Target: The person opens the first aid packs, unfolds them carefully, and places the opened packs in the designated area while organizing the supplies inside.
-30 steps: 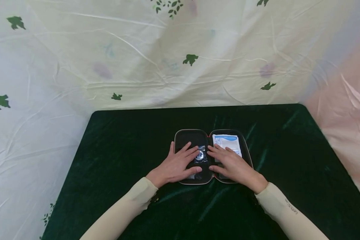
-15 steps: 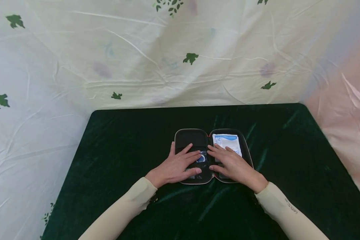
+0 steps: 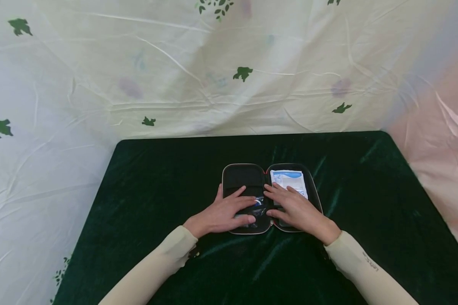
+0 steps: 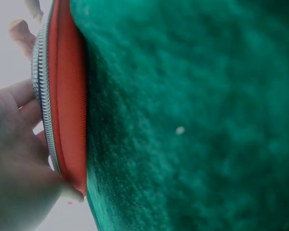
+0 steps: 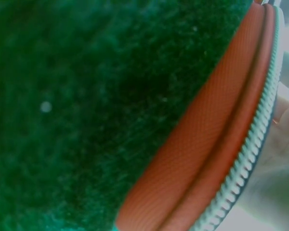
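A zippered case (image 3: 242, 173) lies unfolded on the table, black inside; the wrist views show its red outer shell (image 4: 70, 96) and metal zipper teeth (image 5: 245, 156). Over its left half, my left hand (image 3: 226, 214) spreads its fingers, which overlap a small shiny plastic packet (image 3: 259, 201) with a blue and white print. More clear plastic shows near the thumb. My right hand (image 3: 295, 209) lies with straight fingers across the right half, over the lower part of a white and blue packet (image 3: 290, 176). The palms hide much of the contents.
Dark green velvet cloth (image 3: 175, 169) covers the table under the case. A pale curtain (image 3: 198, 97) with green bird prints hangs behind the far edge and along both sides.
My left hand has shifted slightly toward me. The small shiny packet has moved a little the same way, and the fingers cover more of it. My right hand has stayed in place.
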Demonstrator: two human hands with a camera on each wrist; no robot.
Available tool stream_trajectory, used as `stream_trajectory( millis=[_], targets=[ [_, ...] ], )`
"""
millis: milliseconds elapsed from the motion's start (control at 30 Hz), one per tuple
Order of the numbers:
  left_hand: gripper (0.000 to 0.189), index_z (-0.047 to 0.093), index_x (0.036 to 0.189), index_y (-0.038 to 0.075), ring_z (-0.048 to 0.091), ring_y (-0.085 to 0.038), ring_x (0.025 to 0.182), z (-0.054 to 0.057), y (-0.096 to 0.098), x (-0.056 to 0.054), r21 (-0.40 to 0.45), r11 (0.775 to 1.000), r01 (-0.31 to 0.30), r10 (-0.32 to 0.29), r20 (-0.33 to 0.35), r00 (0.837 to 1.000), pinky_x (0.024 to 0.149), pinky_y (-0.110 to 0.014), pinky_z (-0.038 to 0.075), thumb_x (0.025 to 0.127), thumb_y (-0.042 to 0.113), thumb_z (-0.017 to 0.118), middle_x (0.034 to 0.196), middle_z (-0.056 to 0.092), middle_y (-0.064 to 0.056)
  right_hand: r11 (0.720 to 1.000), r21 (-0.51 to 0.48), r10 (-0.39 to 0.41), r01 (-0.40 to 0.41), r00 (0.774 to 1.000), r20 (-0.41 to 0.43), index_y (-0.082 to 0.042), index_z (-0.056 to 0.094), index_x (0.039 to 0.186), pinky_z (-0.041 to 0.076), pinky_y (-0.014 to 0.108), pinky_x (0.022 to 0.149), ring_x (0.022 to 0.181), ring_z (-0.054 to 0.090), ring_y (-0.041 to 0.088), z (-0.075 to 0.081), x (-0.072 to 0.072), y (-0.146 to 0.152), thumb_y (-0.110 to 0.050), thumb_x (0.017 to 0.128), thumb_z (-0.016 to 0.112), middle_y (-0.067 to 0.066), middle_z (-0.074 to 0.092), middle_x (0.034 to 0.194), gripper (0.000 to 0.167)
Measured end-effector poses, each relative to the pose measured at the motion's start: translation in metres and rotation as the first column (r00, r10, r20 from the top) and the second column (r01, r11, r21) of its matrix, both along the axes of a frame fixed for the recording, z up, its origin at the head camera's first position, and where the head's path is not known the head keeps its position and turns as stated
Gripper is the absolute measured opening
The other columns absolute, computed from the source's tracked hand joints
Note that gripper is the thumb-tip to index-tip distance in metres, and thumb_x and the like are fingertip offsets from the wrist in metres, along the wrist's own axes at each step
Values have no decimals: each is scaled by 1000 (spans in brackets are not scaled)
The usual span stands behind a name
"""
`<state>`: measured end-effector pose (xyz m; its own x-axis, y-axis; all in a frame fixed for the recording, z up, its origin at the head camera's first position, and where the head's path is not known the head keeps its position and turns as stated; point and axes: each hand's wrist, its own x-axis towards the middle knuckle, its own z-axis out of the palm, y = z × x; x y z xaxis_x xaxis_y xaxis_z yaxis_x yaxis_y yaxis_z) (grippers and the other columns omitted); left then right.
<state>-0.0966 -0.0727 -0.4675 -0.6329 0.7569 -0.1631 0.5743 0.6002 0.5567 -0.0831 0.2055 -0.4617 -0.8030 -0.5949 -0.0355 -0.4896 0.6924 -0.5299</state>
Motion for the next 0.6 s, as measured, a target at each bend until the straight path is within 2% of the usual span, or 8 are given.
stream_trajectory(
  millis=[133,333,467,600],
  targets=[
    [74,47,156,27,10,-20,159,1,-1,1,31,1000,1,-2,29,1000,115,-73,-13,100,74,37,162,42,6,1000,2,-2,2,1000,7,-6,55,149,25,67,118,151,34,36,0,0,0,-33,100,71,12,43,161,58],
    [81,47,155,28,14,-22,158,0,-1,3,29,1000,-7,6,42,999,115,-70,-17,88,67,68,164,41,3,1000,9,-1,1,1000,6,-5,56,148,25,66,118,151,34,36,0,0,0,-33,99,71,12,42,162,58],
    [92,43,158,26,13,-24,158,-1,-2,4,10,1000,19,-19,10,1000,115,-67,-20,81,61,81,165,38,1,1000,10,-3,3,1000,14,-5,56,148,24,67,118,151,34,36,0,0,0,-32,99,71,12,42,162,58],
    [93,42,157,24,14,-24,158,-3,-2,6,14,999,38,-38,-27,999,114,-67,-21,81,56,84,163,41,2,1000,10,-4,4,1000,24,-5,56,148,24,67,118,151,33,36,0,0,0,-32,99,71,12,41,162,57]
  ],
)
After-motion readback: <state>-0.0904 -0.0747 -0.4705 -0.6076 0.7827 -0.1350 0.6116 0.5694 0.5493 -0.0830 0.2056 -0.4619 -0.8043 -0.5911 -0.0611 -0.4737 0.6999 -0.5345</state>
